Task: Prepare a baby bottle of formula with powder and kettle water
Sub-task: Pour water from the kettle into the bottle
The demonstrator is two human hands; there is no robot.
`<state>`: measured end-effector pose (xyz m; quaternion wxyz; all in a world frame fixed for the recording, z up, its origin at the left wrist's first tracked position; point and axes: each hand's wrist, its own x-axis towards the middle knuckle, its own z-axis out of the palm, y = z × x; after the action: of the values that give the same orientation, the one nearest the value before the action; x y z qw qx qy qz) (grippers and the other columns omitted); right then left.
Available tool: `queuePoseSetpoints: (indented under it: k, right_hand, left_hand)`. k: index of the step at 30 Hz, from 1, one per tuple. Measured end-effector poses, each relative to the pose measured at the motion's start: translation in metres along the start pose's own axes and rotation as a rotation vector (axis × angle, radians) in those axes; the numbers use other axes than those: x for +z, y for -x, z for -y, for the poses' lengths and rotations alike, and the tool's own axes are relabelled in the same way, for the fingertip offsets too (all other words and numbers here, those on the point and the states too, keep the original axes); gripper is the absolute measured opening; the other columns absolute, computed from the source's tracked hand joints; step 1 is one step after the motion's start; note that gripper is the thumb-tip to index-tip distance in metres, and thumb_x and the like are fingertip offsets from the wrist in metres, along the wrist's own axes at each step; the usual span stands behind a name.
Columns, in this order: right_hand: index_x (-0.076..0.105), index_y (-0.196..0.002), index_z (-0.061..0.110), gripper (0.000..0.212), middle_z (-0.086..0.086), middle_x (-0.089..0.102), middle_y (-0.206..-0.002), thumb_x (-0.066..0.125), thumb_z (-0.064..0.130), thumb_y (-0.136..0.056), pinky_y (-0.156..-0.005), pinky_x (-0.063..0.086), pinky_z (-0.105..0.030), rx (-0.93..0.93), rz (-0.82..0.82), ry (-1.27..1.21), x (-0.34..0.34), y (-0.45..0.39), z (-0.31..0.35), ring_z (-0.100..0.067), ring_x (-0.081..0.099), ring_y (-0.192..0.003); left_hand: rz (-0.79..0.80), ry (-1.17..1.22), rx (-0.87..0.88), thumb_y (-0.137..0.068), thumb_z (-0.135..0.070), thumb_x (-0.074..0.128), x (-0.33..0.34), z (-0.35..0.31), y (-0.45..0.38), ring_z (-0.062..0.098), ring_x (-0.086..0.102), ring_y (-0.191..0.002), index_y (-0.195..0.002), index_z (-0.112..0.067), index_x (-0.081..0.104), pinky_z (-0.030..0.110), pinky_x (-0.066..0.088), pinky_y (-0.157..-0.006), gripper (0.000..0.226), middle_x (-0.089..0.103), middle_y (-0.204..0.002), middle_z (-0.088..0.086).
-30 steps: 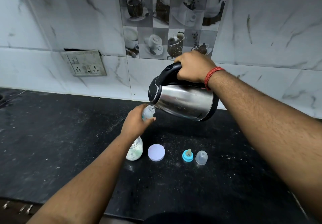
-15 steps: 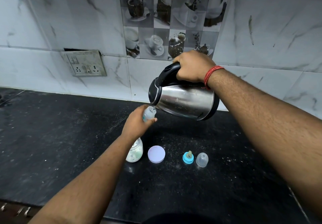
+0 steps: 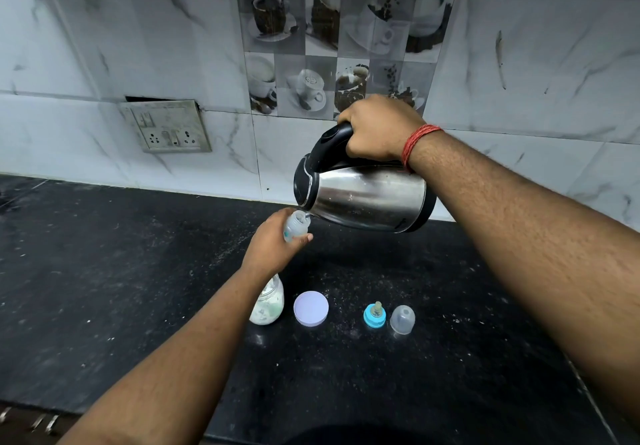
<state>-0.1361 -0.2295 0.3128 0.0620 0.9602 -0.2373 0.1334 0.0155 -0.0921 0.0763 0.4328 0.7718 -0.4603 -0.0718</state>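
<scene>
My right hand (image 3: pixel 379 129) grips the black handle of a steel kettle (image 3: pixel 367 198), which is tipped to the left with its spout right at the open neck of a small clear baby bottle (image 3: pixel 296 226). My left hand (image 3: pixel 273 245) holds that bottle in the air, tilted toward the spout. On the black counter (image 3: pixel 104 288) below stand a jar of white powder (image 3: pixel 268 304), its lilac lid (image 3: pixel 310 308), a blue teat ring (image 3: pixel 374 315) and a clear cap (image 3: pixel 402 319).
A switch and socket plate (image 3: pixel 166 127) is set in the marble-tiled wall behind. The counter's front edge runs along the bottom, with a dark round shape at the bottom middle.
The kettle and the bottle have barely shifted; the pouring pose is the same.
</scene>
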Motion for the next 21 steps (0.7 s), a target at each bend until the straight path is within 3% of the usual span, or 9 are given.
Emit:
queuePoseSetpoints:
  k: [9,21]
  right_hand:
    - [0.064,-0.079,0.027,0.02,0.005,0.058,-0.067,0.052,0.02,-0.065,-0.055,0.042,-0.027,-0.002,-0.005,0.006,-0.0017,-0.0038,-0.0009,-0.016,0.054,-0.064]
    - [0.063,-0.078,0.027,0.02,0.007,0.057,-0.066,0.051,0.019,-0.065,-0.053,0.039,-0.025,-0.01,-0.006,0.031,-0.0042,-0.0048,-0.0002,-0.014,0.052,-0.063]
  left_hand:
    - [0.005,0.002,-0.001,-0.085,-0.046,0.079,-0.0014,0.0007,-0.0005,0.013,0.061,-0.109,-0.136,-0.028,0.055,0.036,0.053,-0.091,0.059,0.063,-0.126,-0.007]
    - [0.017,0.019,-0.007,-0.083,-0.049,0.078,0.0005,0.0023,-0.0013,0.01,0.06,-0.106,-0.134,-0.032,0.055,0.033,0.053,-0.088,0.058,0.061,-0.12,-0.014]
